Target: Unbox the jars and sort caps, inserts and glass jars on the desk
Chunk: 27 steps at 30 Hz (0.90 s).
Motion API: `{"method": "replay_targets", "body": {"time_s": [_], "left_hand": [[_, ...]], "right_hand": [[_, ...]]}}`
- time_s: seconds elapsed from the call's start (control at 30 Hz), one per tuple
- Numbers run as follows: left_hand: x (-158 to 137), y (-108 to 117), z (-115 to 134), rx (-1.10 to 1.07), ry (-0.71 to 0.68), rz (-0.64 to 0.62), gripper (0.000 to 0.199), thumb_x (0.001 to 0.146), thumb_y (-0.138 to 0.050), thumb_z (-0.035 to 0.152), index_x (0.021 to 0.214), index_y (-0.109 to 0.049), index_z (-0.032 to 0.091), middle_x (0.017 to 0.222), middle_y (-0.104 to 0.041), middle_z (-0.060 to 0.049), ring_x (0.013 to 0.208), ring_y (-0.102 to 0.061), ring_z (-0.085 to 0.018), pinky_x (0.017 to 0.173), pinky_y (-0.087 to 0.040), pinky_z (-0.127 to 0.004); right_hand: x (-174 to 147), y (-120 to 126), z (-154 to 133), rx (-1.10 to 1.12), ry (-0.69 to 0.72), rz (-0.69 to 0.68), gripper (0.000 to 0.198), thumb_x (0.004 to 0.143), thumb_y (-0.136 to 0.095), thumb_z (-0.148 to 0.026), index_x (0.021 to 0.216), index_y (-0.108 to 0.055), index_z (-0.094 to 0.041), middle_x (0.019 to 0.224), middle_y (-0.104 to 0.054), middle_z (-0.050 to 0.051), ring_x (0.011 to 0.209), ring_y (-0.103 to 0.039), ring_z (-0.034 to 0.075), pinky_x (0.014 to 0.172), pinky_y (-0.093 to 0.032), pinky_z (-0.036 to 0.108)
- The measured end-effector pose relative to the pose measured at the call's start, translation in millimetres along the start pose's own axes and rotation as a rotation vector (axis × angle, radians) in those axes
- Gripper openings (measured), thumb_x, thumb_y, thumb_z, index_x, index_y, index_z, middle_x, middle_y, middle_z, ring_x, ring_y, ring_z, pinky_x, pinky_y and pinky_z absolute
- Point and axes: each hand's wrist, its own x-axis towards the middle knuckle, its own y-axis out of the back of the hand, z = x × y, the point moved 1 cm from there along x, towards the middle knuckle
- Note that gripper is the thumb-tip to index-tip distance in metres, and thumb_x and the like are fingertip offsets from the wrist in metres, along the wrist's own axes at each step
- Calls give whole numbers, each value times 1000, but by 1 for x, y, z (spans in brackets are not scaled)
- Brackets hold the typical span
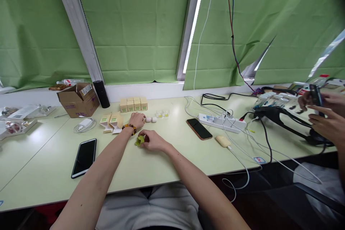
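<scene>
Close to the front edge of the bench (pixel 151 172), left of its middle, a phone (pixel 84 158) lies flat, screen up. A little further in from that edge, the right hand (pixel 153 140) has finger and thumb pinched on a green lobed piece (pixel 139 141), held at or just above the bench top (which of the two, I cannot tell). A light pinch on one side would serve best here, since the lobes look thin and apt to crease. The piece seems to open up and toward the bench's left edge, away from the gripping fingers; it is about as wide as it is long, so no clear long axis shows.

Beyond it, nearer the back edge, is the left hand (pixel 137 120), its fingertips at two small white cylinders (pixel 153 119); whether they grip the closer one is hidden. These look to lie on their sides, long axis roughly parallel to the back edge, so a hold across the sides would likely stop them rolling. The hands are apart. Left of the left hand stand two opened cartons (pixel 116 122), right of the cylinders two clear cups (pixel 159 114), and by the back edge a row of four small boxes (pixel 134 104).
</scene>
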Motion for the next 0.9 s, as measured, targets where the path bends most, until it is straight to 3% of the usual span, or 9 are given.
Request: {"method": "replay_targets", "body": {"time_s": [0.33,0.9], "left_hand": [[-9,6,5,43,-16,19,16,76,-61,14,78,-76,20,88,-78,-11,105,-65,-30,104,-38,-46],[-10,9,8,40,31,61,11,73,-66,16,66,-73,20,83,-76,-13,111,-65,-34,115,-34,-53]], "right_hand": [[1,-1,3,7,-8,-5,35,74,-77,-16,107,-68,-20,89,-70,1,73,-61,16,66,-48,27],[0,1,-1,0,-8,-17,36,74,-77,-15,109,-68,-20,89,-69,1,74,-61,15,68,-48,26]]}}
